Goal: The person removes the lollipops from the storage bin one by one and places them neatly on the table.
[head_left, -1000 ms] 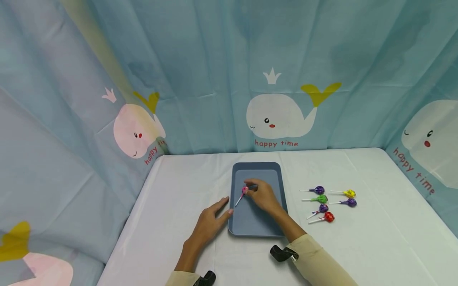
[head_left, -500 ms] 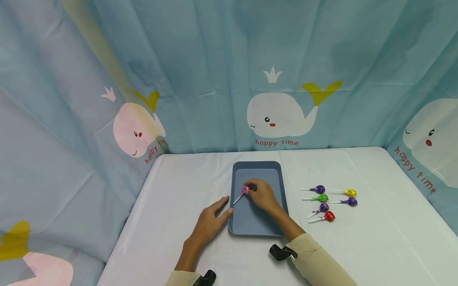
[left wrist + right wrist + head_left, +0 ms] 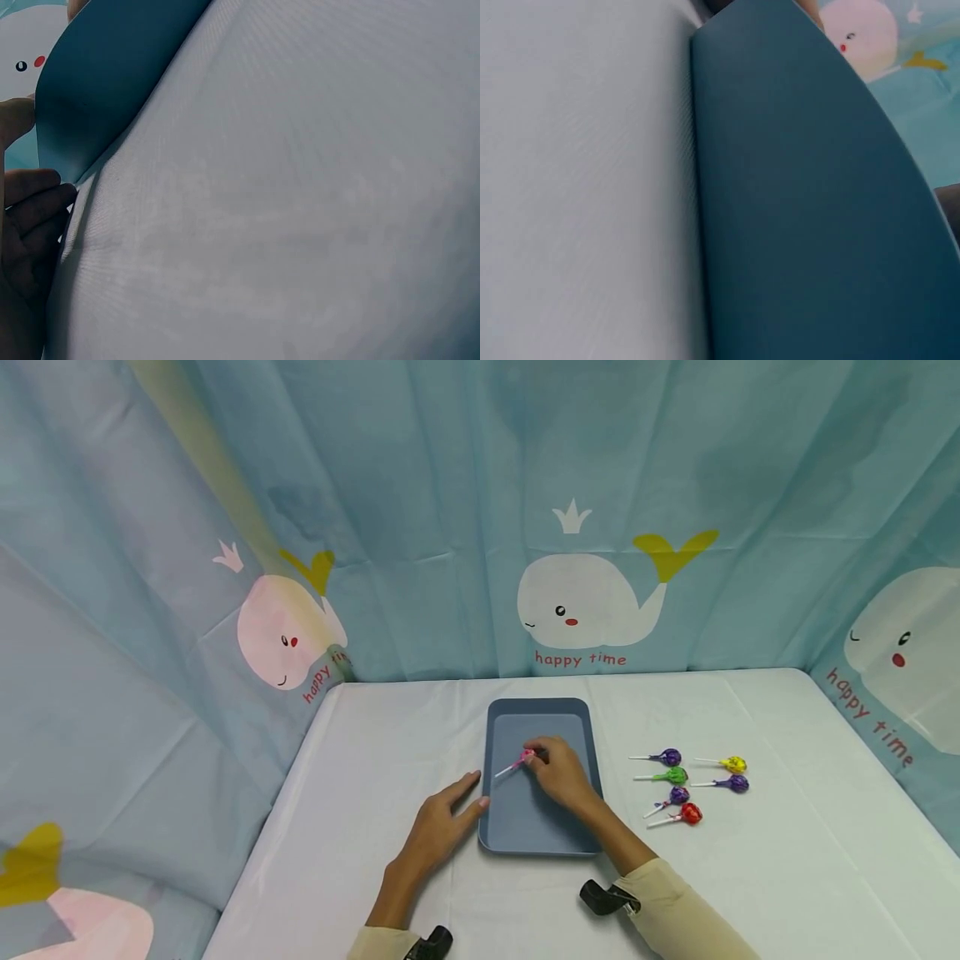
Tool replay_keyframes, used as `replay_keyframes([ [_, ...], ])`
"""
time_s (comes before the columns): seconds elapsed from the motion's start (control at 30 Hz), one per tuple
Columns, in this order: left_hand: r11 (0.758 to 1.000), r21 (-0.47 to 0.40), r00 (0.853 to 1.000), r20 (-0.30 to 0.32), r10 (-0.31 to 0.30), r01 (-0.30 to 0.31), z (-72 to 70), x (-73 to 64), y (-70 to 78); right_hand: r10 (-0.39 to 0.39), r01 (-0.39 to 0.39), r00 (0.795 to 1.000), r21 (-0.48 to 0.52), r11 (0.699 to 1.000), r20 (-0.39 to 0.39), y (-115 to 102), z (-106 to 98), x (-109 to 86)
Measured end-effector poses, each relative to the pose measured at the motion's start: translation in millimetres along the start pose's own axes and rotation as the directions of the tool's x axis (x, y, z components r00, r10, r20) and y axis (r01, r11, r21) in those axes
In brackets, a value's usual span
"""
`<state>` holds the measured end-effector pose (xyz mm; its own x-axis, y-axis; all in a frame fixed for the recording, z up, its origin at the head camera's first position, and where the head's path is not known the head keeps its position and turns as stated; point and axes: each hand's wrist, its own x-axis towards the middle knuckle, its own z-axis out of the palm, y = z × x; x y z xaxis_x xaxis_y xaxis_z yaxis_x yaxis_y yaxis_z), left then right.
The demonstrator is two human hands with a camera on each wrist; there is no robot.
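Observation:
In the head view, a pink lollipop (image 3: 512, 767) with a white stick is over the blue-grey tray (image 3: 540, 827). My right hand (image 3: 561, 777) reaches in over the tray and pinches the lollipop near its head, the stick pointing left and toward me. My left hand (image 3: 437, 831) lies beside the tray, fingers spread, with its fingertips and thumb at the left rim. In the left wrist view, the fingers (image 3: 34, 196) meet the tray's wall (image 3: 112, 82). The right wrist view is mostly the tray's outer side (image 3: 802, 180), with the lollipop hidden.
Several lollipops lie on the white cloth right of the tray: purple (image 3: 669, 757), green (image 3: 677, 776), yellow (image 3: 734, 764), another purple (image 3: 738, 783), a smaller purple (image 3: 678, 796) and red (image 3: 691, 813). A whale-print curtain (image 3: 450, 610) stands behind the table.
My right hand has shifted right with the pink lollipop, whose stick has turned nearer to level. The left hand and the tray have stayed in place.

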<state>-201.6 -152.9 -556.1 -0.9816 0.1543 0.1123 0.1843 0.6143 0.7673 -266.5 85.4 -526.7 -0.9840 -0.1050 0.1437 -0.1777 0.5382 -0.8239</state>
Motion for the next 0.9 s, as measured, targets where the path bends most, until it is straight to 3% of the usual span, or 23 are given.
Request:
replay_keyframes([
  [0.37, 1.0, -0.001, 1.0, 0.004, -0.001, 0.001, -0.3, -0.4, 0.3, 0.082, -0.084, 0.996, 0.122, 0.989, 0.024, -1.9, -19.6, -10.5],
  [0.9, 1.0, -0.014, 1.0, 0.011, -0.005, 0.005, -0.7, -0.5, -1.1, 0.027, -0.023, 0.999, 0.087, 0.996, -0.036, 1.9, -51.2, -27.0],
])
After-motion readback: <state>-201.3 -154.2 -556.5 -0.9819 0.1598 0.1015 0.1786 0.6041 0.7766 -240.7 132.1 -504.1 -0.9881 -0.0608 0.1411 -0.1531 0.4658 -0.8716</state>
